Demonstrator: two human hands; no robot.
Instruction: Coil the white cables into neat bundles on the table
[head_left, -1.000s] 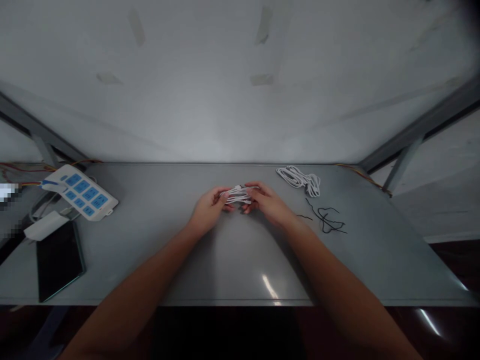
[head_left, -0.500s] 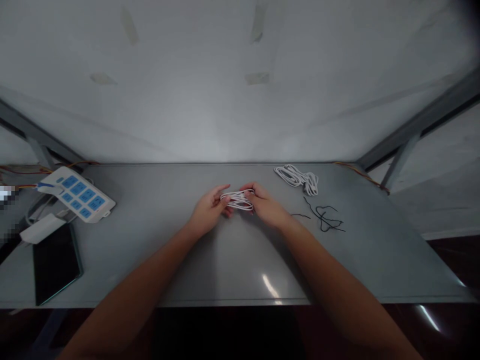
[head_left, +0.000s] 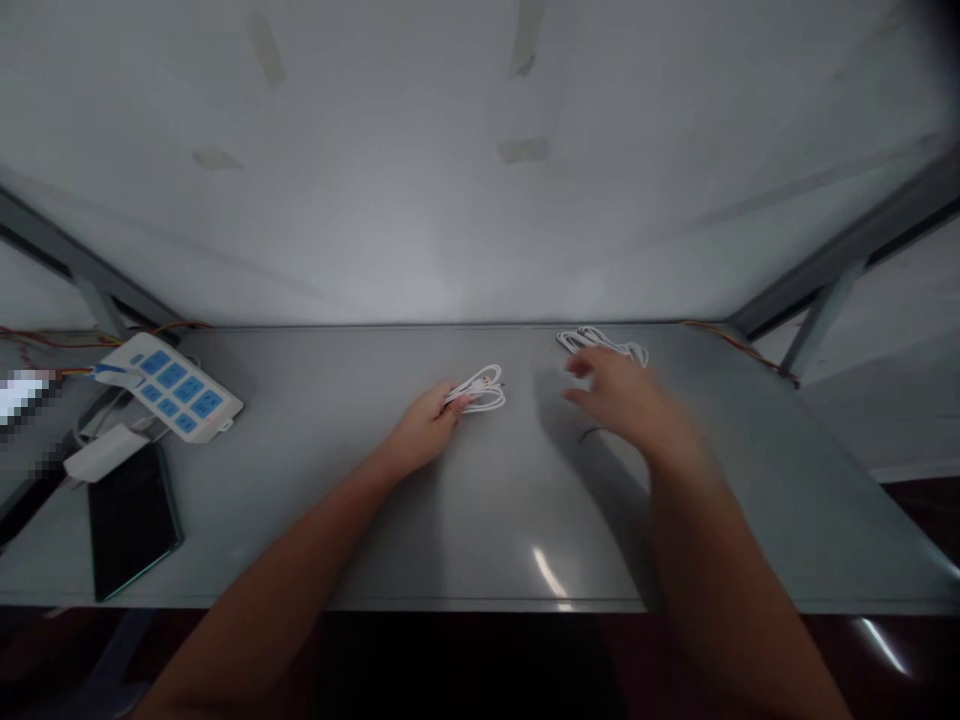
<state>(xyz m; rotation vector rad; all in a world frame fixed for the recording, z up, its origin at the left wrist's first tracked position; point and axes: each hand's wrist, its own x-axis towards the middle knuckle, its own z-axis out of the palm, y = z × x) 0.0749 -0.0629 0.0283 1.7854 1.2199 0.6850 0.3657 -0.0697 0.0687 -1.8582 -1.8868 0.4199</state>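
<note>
One coiled white cable (head_left: 475,388) is pinched in the left hand's (head_left: 422,430) grip, its loops and plug end jutting rightward over the middle of the grey counter (head_left: 480,530). Well apart from it, the blurred right hand (head_left: 622,395) has its grip spread, thumb and fingers parted. A second white cable bundle (head_left: 589,335) lies near the back edge, partly hidden behind that hand; whether they touch cannot be told. Just below the fingers shows a short black cord (head_left: 589,433). Leftward sit a blue-socketed power strip (head_left: 171,388) and a dark tablet (head_left: 133,525).
</note>
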